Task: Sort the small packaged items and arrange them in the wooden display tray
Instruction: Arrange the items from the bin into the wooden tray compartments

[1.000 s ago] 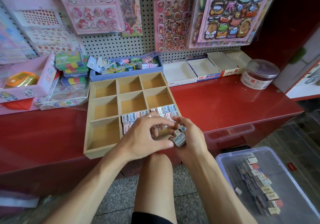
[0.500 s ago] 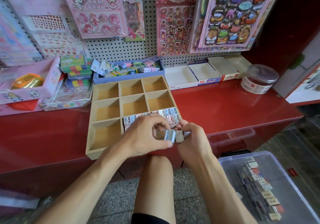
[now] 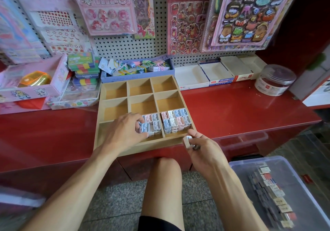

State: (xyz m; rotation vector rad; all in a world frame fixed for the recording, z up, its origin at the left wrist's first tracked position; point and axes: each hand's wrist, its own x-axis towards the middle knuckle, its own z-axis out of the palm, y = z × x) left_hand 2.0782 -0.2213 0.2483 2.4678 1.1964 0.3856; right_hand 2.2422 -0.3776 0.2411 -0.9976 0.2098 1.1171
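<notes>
Head view: wooden display tray [image 3: 114, 138] on red bench [image 3: 232, 109]. Left hand [image 3: 123, 132], grip pinched on a blue packaged item [image 3: 144, 127], long axis running toward the pegboard, middle near compartment. Right hand [image 3: 201, 150] grips a white packet [image 3: 187, 141] by the tray's near right corner.

A clear lidded jar [image 3: 275, 80] stands on the red counter [image 3: 232, 111] under hanging sticker sheets [image 3: 186, 16].

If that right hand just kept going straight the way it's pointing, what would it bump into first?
Most likely the near wall of the wooden tray. The right hand, gripping a small white packet, points up and left toward it, with the stacked pastel packets just beyond. If it is held higher than the wall, it would meet those first; depth is unclear.
</notes>
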